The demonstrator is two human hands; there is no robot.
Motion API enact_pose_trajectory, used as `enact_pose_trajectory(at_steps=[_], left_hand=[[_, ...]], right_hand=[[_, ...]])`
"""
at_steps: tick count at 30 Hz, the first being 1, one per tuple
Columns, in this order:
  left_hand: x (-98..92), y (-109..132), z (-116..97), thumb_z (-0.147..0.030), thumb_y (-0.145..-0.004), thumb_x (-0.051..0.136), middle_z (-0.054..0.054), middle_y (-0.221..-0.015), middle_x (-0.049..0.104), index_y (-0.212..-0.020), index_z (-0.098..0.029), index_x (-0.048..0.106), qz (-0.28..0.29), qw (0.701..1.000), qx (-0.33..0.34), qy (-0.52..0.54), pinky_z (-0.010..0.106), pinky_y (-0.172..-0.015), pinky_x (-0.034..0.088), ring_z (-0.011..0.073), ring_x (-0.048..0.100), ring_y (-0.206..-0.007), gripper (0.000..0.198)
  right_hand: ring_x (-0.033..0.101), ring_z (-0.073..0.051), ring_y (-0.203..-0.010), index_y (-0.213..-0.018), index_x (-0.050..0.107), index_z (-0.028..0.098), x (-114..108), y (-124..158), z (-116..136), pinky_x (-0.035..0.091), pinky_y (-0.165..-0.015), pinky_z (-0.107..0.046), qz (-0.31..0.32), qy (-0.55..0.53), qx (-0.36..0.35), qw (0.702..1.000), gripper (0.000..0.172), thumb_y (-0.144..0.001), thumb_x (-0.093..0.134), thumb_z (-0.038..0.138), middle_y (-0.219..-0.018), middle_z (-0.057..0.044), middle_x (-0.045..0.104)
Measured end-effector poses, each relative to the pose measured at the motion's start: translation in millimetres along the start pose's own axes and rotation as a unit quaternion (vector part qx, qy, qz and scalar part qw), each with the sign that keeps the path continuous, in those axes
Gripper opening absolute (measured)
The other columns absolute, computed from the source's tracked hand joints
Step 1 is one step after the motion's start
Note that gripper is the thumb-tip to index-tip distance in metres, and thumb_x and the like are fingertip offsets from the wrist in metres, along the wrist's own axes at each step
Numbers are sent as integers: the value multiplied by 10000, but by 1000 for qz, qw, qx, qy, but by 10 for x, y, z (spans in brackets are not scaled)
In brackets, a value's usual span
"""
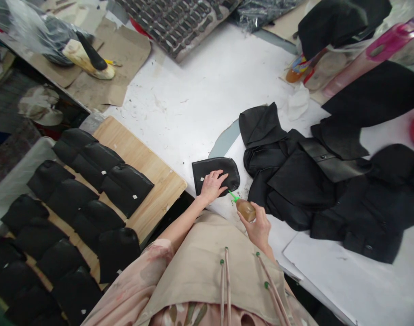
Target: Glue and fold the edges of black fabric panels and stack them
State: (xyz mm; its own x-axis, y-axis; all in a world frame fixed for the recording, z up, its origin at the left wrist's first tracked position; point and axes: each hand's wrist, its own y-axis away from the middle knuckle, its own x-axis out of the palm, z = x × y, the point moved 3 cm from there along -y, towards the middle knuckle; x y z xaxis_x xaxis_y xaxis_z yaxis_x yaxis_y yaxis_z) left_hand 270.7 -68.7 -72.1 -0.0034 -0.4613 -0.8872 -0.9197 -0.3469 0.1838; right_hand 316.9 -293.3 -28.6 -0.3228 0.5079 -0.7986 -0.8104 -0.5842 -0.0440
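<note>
Where a pale wooden board [157,188] lies at eight o'clock, its flat black leather-like pieces [96,222] look done; centrally, one round-ended black piece [228,168] lies under the left hand [212,186], fingers spread. At its five o'clock edge points the green nozzle [234,197] of a translucent squeeze bottle of brown liquid [246,210], gripped by the right hand [259,225]. The loose black heap [300,181] at three o'clock seems unworked.

A flat black piece [210,165], squared at one end and rounded at the other, lies on the white-covered bench [180,104], a small pale mark [202,179] near its squared end. Beside it, a brownish bottle [246,210] tilts, its bright green nozzle [233,196] directed at the piece's near edge by the rounded end.
</note>
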Motion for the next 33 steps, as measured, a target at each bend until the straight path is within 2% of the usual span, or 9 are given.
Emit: enact_pose_trajectory(at_steps=[12, 22, 25, 28, 33], left_hand=[[-32, -15, 46, -303, -826, 718, 90, -1383, 499, -1331, -252, 537, 14, 999, -7, 30, 418, -969, 434, 270, 440, -1263, 539], [-93, -79, 211, -213, -847, 664, 67, -1314, 563, -1209, -244, 626, 19, 990, -2, 138, 416, -995, 476, 234, 516, -1203, 366], [-113, -78, 225, -176, -884, 597, 70, -1275, 585, -1148, -219, 655, -4, 982, 4, 190, 385, -1025, 467, 209, 543, -1183, 273], [-156, -19, 267, -143, -919, 516, 82, -1221, 592, -1119, -194, 659, -55, 968, -25, 242, 339, -1029, 468, 179, 571, -1158, 251], [-240, 304, 369, -119, -939, 436, 98, -1185, 574, -1121, -180, 641, -134, 958, -103, 233, 354, -1043, 462, 185, 557, -1168, 280]], right_hand=[[648, -224, -835, -1187, 558, 182, 65, 5, 53, 517, -683, -311, 22, -9, -24, 999, 484, -890, 609, 561, -996, -80, 640], [648, -224, -814, -1173, 562, 185, 90, -37, 143, 513, -659, -310, 40, -13, -47, 998, 461, -884, 614, 540, -972, -83, 640], [651, -226, -814, -1172, 559, 184, 112, -38, 167, 509, -653, -303, 48, -10, -57, 997, 468, -886, 607, 552, -966, -81, 641], [652, -223, -801, -1167, 562, 183, 129, -46, 193, 502, -638, -296, 61, -5, -66, 996, 470, -891, 597, 561, -951, -77, 641], [654, -219, -789, -1165, 570, 184, 157, -77, 242, 498, -631, -291, 70, -7, -84, 994, 460, -891, 599, 552, -950, -75, 646]])
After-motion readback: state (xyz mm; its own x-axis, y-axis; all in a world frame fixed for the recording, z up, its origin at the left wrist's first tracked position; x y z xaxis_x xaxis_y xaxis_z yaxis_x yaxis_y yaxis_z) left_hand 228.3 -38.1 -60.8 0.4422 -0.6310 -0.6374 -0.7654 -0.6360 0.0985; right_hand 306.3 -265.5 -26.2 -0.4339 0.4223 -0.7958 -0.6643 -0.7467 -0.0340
